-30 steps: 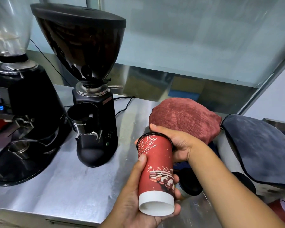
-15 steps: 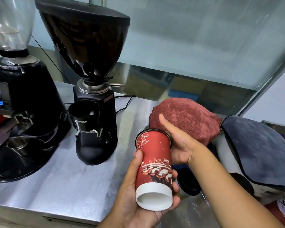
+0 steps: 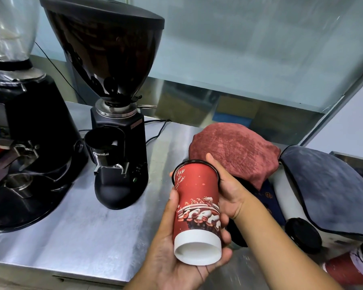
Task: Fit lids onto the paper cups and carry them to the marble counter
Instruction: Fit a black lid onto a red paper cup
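Red cup (image 3: 197,208) gripped by both hands, L (image 3: 176,254) base, R (image 3: 228,189) rim; lid (image 3: 194,162) mostly hidden.

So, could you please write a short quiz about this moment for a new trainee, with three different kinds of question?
1. True or false: the red paper cup stands upright on the steel counter.
2. Which hand supports the white bottom end of the cup? A) left hand B) right hand C) neither
3. Fill in: the right hand presses at the cup's far end, on its black ____.

Key:
1. False. It is held in the air, tilted, bottom end toward the camera.
2. A, the left hand.
3. lid
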`<state>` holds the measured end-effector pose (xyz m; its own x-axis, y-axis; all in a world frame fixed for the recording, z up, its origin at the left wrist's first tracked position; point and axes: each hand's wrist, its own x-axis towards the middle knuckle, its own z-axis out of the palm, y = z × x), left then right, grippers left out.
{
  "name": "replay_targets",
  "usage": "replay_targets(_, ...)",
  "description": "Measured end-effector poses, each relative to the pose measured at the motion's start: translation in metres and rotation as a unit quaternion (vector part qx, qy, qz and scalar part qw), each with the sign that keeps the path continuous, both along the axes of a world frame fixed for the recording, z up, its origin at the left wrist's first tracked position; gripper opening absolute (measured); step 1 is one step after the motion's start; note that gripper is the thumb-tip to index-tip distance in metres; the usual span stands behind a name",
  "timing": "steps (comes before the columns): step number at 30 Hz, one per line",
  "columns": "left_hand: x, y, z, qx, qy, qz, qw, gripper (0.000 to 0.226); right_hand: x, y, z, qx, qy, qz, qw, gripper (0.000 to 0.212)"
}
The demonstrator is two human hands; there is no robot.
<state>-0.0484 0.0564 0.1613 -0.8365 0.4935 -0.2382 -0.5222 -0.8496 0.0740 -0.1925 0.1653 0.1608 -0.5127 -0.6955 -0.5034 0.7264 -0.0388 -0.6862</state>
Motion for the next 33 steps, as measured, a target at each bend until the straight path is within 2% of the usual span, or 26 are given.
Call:
replay_targets(3,0.0,-0.001,-0.004,-0.017,0.001,-0.013,1.0,0.081,-0.008,0.006,0.003,0.053,0.013,-0.002,0.998,0.089)
replay_targets(9,0.002,0.002,-0.014,-0.107,-0.007,-0.027,0.994,0.077,-0.019,0.009,0.016,0.173,0.088,0.056,0.979,0.064)
replay_targets(15,0.002,0.0,-0.015,-0.109,-0.018,-0.029,0.993,0.077,-0.018,0.003,0.018,0.197,0.123,0.076,0.97,0.053)
replay_targets(17,0.002,-0.001,-0.015,-0.09,-0.017,-0.03,0.995,0.078,-0.016,0.003,0.016,0.2,0.121,0.073,0.969,0.061)
replay_targets(21,0.003,-0.001,-0.013,-0.055,0.001,-0.022,0.998,0.077,-0.014,0.006,0.009,0.157,0.076,0.046,0.984,0.088)
replay_targets(25,0.003,0.002,-0.008,-0.031,0.02,-0.009,0.999,0.077,-0.008,0.004,0.006,0.027,-0.007,0.02,0.999,0.107)
replay_targets(29,0.003,0.005,-0.005,0.004,0.037,0.003,0.999,0.077,0.007,-0.001,0.001,-0.097,-0.012,0.015,0.995,0.093)
replay_targets(33,0.004,0.009,-0.004,0.014,0.064,0.003,0.998,0.08,0.016,0.0,-0.008,-0.147,0.024,-0.027,0.989,0.08)
